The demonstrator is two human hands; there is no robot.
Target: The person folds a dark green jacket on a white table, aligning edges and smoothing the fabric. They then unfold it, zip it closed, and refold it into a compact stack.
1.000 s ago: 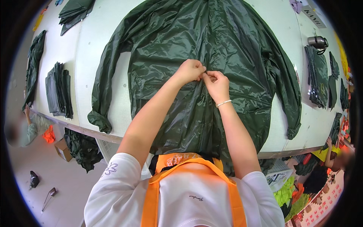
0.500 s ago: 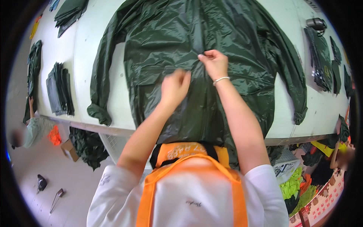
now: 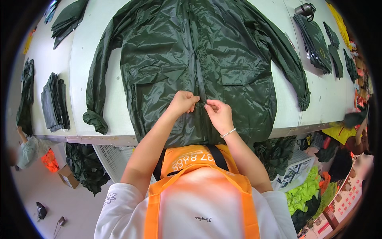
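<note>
On white table [image 3: 99, 59]: left hand [image 3: 184, 102], right hand [image 3: 218, 114] both pinching dark green jacket [image 3: 199, 59] placket.

One dark green jacket [image 3: 207, 51] lies spread at the centre of one white table [image 3: 99, 51], with two sleeves and two chest pocket flaps showing. Two hands meet on its front: one left hand [image 3: 184, 102] and one right hand [image 3: 218, 114], with one bead bracelet [image 3: 228, 133] on the right wrist. At nine o'clock there are two stacks of folded dark cloth [image 3: 53, 101]; one more lies at eleven o'clock. At two o'clock sit about three flat dark bags [image 3: 316, 42], the exact number hard to tell, and one small dark device [image 3: 305, 8] at one o'clock. One white crate [image 3: 113, 157] stands under the table at seven o'clock.
</note>
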